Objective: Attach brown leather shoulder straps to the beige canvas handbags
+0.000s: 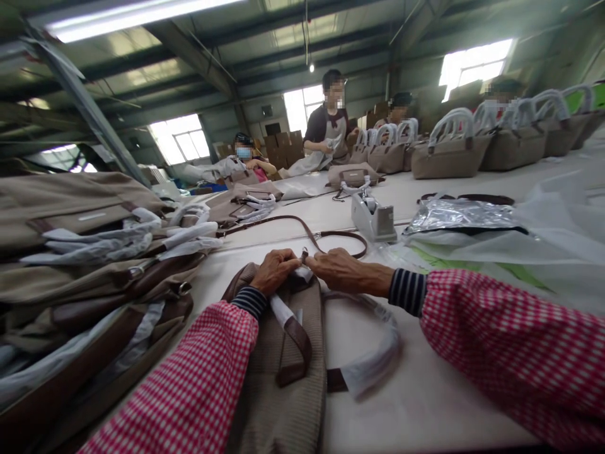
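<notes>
A taupe ribbed handbag [297, 353] lies on its side on the white table in front of me. Its brown handles are wrapped in white film; one handle [373, 353] loops out to the right. Both hands meet at the bag's far end, around a small metal clasp [304, 253]. My left hand [276, 271] is closed at the bag's edge, left of the clasp. From the right, my right hand [341, 270] pinches at the clasp with curled fingers. A thin brown strap [283, 219] curves over the table just beyond; its join with the clasp is partly hidden.
Piled handbags [85, 214] fill the left side. A tape dispenser [373, 217] stands beyond my right hand, beside a silvery plastic packet [466, 215] and translucent sheets. Finished-looking upright handbags [449, 154] line the back right. Several people work across the table, one standing person [331, 126] holding white material.
</notes>
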